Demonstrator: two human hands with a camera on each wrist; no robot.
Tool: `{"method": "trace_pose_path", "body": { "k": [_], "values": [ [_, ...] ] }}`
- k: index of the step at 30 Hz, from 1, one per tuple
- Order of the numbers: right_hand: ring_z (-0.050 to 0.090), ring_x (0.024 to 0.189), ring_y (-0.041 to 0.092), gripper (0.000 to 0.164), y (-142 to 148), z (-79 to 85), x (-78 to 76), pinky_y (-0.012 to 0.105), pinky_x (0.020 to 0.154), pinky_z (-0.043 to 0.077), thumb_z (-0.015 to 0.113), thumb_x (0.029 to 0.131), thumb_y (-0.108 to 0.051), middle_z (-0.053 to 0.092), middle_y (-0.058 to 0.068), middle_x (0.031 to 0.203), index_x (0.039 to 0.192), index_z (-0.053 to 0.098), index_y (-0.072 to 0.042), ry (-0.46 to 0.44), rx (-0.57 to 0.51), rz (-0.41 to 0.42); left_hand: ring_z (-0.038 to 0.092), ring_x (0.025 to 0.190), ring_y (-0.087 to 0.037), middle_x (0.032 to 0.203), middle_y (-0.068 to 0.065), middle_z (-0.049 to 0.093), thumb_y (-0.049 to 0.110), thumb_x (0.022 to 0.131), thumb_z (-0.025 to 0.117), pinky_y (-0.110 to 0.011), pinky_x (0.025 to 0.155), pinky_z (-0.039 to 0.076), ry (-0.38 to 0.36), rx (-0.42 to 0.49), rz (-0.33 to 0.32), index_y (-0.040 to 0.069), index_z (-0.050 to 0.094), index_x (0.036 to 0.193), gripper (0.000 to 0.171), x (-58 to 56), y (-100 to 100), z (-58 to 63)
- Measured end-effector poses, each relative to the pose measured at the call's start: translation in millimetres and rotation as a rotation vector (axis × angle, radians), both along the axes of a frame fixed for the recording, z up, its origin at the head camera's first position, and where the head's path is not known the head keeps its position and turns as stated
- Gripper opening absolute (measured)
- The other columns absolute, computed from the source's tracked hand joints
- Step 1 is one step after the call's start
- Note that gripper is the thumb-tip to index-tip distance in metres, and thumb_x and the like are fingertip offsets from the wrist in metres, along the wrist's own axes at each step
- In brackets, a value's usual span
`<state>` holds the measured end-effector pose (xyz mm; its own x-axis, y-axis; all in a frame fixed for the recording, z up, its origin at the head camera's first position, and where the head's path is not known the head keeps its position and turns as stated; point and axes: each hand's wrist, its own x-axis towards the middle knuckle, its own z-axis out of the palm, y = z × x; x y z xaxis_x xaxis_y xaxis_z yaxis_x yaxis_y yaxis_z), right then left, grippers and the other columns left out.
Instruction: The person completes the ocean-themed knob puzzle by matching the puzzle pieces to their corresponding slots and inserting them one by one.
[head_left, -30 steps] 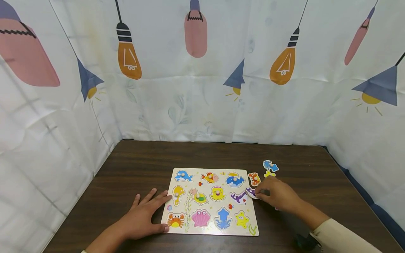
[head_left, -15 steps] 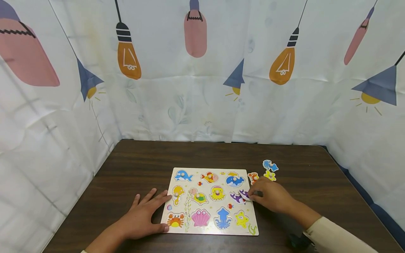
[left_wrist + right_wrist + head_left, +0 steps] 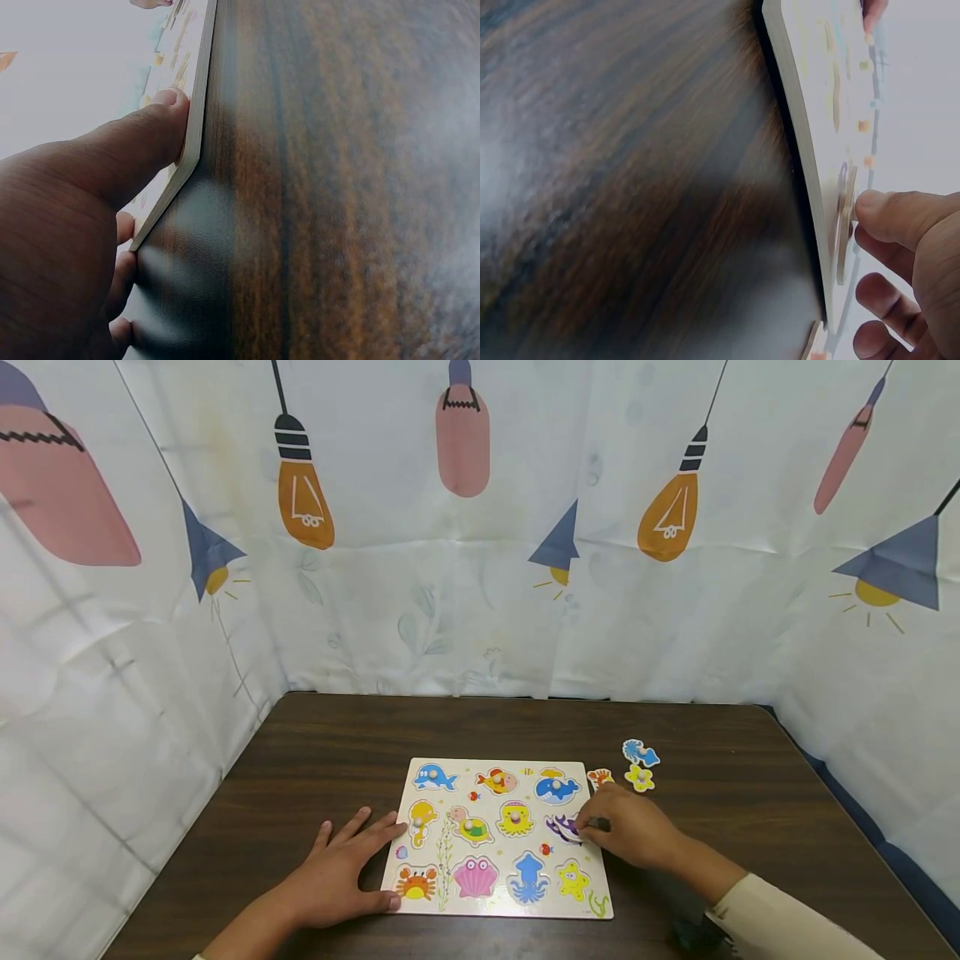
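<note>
My right hand (image 3: 637, 827) pinches a purple whale piece (image 3: 566, 829) of a knob puzzle by thumb and forefinger, over the matching purple picture near the board's right edge. In the right wrist view that whale piece (image 3: 845, 232) lies nearly flat against the board, slightly raised. The cream puzzle board (image 3: 450, 767) is flat on the table. My left hand (image 3: 341, 872) rests at its left edge with fingers spread, thumb (image 3: 161, 124) on the near left corner. Several knobbed pieces, such as an octopus piece (image 3: 516, 817) and a turtle piece (image 3: 472, 829), sit in the board.
Right of the board lie a crab piece (image 3: 599, 777), partly hidden by my right hand, a yellow starfish piece (image 3: 639, 777) and a blue squid piece (image 3: 641, 752). The dark wooden table (image 3: 360, 727) ends at a patterned curtain (image 3: 495, 610).
My right hand has carried the purple whale piece leftward from the board's right edge onto its matching picture. The starfish piece has come into full view. My left hand has stayed put.
</note>
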<state>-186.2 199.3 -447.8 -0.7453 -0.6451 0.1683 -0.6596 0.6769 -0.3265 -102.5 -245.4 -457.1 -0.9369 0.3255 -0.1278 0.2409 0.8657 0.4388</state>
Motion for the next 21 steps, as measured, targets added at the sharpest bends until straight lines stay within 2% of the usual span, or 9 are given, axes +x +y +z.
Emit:
{"method": "trace_pose_path", "body": {
  "k": [5,10,21],
  "values": [
    [0.059,0.096,0.005,0.012,-5,-0.1,0.4,0.039,0.086,0.056,0.084,0.087,-0.019,0.066,-0.023,0.095,0.094,0.080,-0.028,-0.019,0.014,-0.010,0.018,0.153,-0.040,0.163,0.004,0.037,0.077,0.074,0.072,-0.079,0.110,0.002,-0.005,0.007,-0.003,0.034,0.046,0.155,0.095,0.6,0,1.1],
    [0.059,0.096,0.004,0.011,-10,-0.7,1.0,0.036,0.083,0.056,0.084,0.086,-0.020,0.064,-0.024,0.094,0.094,0.081,-0.028,-0.046,-0.002,-0.022,0.018,0.153,-0.040,0.163,0.004,0.037,0.078,0.074,0.072,-0.079,0.110,0.001,-0.013,0.006,-0.001,0.034,0.046,0.155,0.095,0.4,0,1.4],
    [0.061,0.098,0.006,0.009,-17,-3.3,3.3,0.038,0.085,0.056,0.085,0.085,-0.021,0.065,-0.022,0.094,0.091,0.082,-0.027,-0.049,-0.007,-0.047,0.017,0.153,-0.040,0.163,0.004,0.037,0.076,0.074,0.074,-0.079,0.110,0.001,-0.021,0.001,0.005,0.033,0.046,0.155,0.095,0.6,1,2.3]
  ]
}}
